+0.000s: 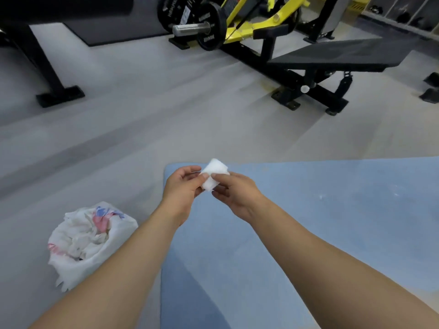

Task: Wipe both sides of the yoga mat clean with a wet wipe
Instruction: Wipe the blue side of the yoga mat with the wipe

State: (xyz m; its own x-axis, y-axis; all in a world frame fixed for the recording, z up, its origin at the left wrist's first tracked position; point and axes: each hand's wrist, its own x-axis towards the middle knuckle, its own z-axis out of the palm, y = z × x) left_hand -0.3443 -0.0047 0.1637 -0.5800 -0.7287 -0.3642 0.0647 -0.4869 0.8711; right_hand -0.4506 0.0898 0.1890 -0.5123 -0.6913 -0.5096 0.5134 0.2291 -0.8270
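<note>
- Bare forearms, two, enter from 6 o'clock and converge toward centre frame above the mat.
- Pale grey gym floor (166,110): fills the frame from 9 o'clock to 12 o'clock; carries all items listed.
- Light blue foam yoga mat (320,233): lies flat on the floor, spanning 3 o'clock to 6 o'clock, its rounded far-left corner just beneath the hands.
- Black-and-yellow weight machine with black plates (237,24): 12 o'clock to 1 o'clock, well apart from the mat; black padded bench (344,55) at 2 o'clock.
- Black steel frame leg (47,72): 10 o'clock.
- Crumpled white plastic bag with red and blue print (90,238): 8 o'clock, on the floor just beside the mat's left edge.
- Left hand (183,186): pinches the wipe's left side.
- Right hand (235,193): pinches the wipe's right side; hands close together.
- Small folded white wet wipe (213,174): held between both hands over the mat's corner.
</note>
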